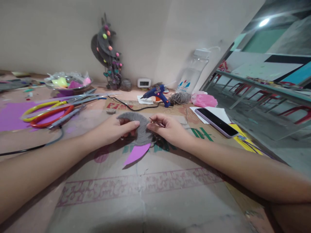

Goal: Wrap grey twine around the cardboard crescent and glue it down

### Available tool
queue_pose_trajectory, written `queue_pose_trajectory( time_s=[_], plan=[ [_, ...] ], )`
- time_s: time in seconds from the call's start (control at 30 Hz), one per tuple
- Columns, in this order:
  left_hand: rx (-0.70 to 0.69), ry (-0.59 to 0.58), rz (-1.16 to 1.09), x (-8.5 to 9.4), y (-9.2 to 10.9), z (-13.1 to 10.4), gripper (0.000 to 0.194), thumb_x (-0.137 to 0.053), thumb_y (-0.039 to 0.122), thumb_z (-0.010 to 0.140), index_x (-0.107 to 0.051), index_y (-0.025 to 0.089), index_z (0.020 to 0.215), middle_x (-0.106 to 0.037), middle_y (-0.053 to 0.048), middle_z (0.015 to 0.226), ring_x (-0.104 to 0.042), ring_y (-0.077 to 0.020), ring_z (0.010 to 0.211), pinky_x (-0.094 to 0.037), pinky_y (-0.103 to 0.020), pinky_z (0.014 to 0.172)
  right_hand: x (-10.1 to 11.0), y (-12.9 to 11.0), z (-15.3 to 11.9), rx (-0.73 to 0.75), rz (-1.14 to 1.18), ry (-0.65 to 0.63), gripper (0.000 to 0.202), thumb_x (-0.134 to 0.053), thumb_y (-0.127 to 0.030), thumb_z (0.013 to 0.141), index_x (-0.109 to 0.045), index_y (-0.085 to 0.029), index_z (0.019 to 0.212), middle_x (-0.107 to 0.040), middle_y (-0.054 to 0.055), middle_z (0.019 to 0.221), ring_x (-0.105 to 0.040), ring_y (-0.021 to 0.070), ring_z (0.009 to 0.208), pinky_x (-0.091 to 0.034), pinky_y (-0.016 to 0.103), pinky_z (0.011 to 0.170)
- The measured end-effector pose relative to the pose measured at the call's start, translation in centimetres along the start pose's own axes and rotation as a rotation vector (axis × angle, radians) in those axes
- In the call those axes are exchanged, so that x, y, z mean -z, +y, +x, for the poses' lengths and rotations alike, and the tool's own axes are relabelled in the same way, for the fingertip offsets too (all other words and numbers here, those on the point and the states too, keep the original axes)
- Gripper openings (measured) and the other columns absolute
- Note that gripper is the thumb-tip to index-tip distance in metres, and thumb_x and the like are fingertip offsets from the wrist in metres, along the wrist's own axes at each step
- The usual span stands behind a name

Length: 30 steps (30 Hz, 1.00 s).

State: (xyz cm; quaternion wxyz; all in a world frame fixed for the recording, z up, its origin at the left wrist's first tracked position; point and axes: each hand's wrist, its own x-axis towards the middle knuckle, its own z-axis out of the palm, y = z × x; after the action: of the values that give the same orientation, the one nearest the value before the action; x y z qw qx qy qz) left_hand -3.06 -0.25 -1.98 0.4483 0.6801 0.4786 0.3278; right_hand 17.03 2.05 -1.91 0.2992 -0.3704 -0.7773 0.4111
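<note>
A crescent moon shape (143, 131) is covered over most of its length with tight turns of grey yarn. Its lower tip shows bare purple card (137, 154). My left hand (119, 130) grips the crescent from the left, thumb on the front and fingers curled behind. At the crescent's right edge, my right hand (168, 129) is closed in a pinch around a thin dark strand or stick (156, 121); which of these it is cannot be made out.
A blue glue gun (157, 94) stands behind my hands, near a grey yarn ball (180, 98) and a water bottle (194, 71). Scissors (51, 115) lie left, a phone (216, 122) right. A decorated moon (107, 48) hangs on the wall. Printed cardboard (143, 207) covers the table.
</note>
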Motion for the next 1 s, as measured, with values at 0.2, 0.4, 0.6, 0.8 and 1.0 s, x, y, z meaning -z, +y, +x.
queue_pose_trajectory(
  time_s=[0.2, 0.4, 0.6, 0.8, 1.0],
  plan=[
    [0.008, 0.076, 0.035, 0.0, 0.3, 0.0, 0.026, -0.052, 0.036, 0.082, -0.054, 0.017, 0.065, -0.048, 0.005, 0.051, -0.042, -0.0087, 0.046, -0.034, -0.021, 0.046, 1.0, 0.1, -0.7, 0.372, -0.344, 0.113, 0.025, -0.035, -0.033, 0.093, -0.048, -0.017, 0.108, -0.058, 0.006, 0.098, -0.054, 0.0139, 0.088, -0.043, 0.028, 0.078],
    [-0.009, 0.046, -0.008, 0.2, 0.1, 0.2, 0.029, -0.049, 0.036, 0.084, -0.056, 0.016, 0.064, -0.053, 0.003, 0.054, -0.045, -0.008, 0.046, -0.036, -0.02, 0.046, 1.3, -0.3, -1.2, 0.494, -0.64, 0.004, 0.032, -0.038, -0.032, 0.092, -0.052, -0.015, 0.115, -0.062, 0.009, 0.104, -0.056, 0.0183, 0.091, -0.041, 0.031, 0.079],
    [0.033, 0.048, -0.077, 0.2, 0.2, 0.1, 0.028, -0.051, 0.037, 0.082, -0.055, 0.017, 0.063, -0.053, 0.003, 0.053, -0.05, -0.0101, 0.049, -0.038, -0.021, 0.046, 1.3, -0.4, -1.3, 0.503, -0.762, 0.012, 0.027, -0.043, -0.032, 0.09, -0.056, -0.014, 0.105, -0.065, 0.007, 0.093, -0.056, 0.0156, 0.079, -0.04, 0.027, 0.07],
    [0.042, 0.043, -0.099, 0.1, 0.5, 0.1, 0.029, -0.05, 0.037, 0.082, -0.055, 0.017, 0.062, -0.055, 0.002, 0.054, -0.051, -0.0105, 0.049, -0.037, -0.022, 0.046, 1.6, 0.1, -1.1, 0.522, -0.845, 0.029, 0.025, -0.043, -0.033, 0.09, -0.058, -0.015, 0.098, -0.063, 0.005, 0.081, -0.055, 0.0151, 0.073, -0.036, 0.026, 0.064],
    [0.03, 0.052, -0.079, 0.3, 0.0, 0.2, 0.031, -0.05, 0.037, 0.083, -0.057, 0.016, 0.062, -0.055, 0.002, 0.052, -0.051, -0.0101, 0.048, -0.036, -0.021, 0.047, 1.6, 0.3, -1.0, 0.505, -0.86, 0.015, 0.024, -0.043, -0.033, 0.09, -0.057, -0.015, 0.097, -0.063, 0.005, 0.079, -0.054, 0.015, 0.072, -0.035, 0.025, 0.064]
  ],
)
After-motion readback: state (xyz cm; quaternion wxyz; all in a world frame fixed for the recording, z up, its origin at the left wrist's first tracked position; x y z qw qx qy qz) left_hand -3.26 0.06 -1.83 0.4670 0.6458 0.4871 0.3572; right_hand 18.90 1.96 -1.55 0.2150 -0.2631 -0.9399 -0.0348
